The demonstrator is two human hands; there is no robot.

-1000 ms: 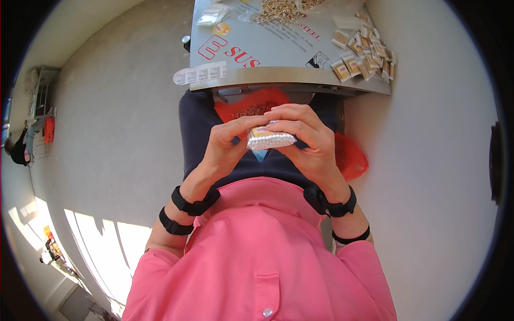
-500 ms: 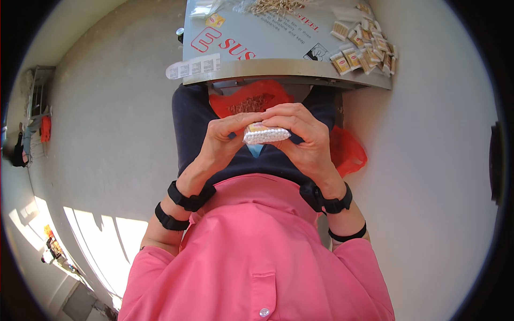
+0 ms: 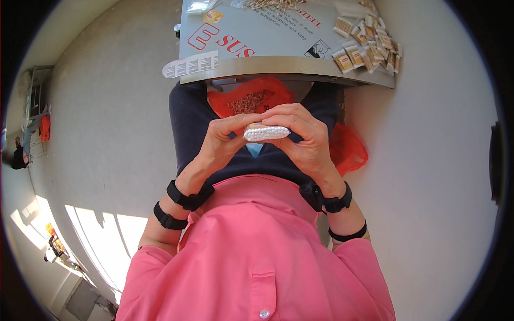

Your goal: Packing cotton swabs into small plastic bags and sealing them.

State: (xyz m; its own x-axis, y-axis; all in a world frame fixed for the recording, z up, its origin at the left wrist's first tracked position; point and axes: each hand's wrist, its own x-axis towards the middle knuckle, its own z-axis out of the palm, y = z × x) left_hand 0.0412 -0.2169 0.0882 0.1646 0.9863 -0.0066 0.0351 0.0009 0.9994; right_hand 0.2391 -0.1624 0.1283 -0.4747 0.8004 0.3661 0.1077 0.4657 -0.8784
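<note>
Between my two hands, above my lap, is a small clear packet of cotton swabs (image 3: 266, 132), its rows of white tips turned toward me. My left hand (image 3: 227, 134) grips its left end, fingertips over the top. My right hand (image 3: 304, 128) pinches the right end, with fingers laid across the top and the thumb underneath. The fingers cover much of the packet's upper face. A bit of light blue (image 3: 255, 150) shows just below it; what it is I cannot tell.
Ahead stands a metal-edged table (image 3: 251, 65) bearing a pile of filled swab packets (image 3: 369, 48), loose swabs (image 3: 273, 4) and a strip of white labels (image 3: 190, 65). A red bag (image 3: 227, 99) with small bits inside lies between my knees. Another red bag (image 3: 348, 150) is beside my right leg.
The packet and both hands stay nearly in place. The packet appears tipped very slightly. The view has shifted a little.
</note>
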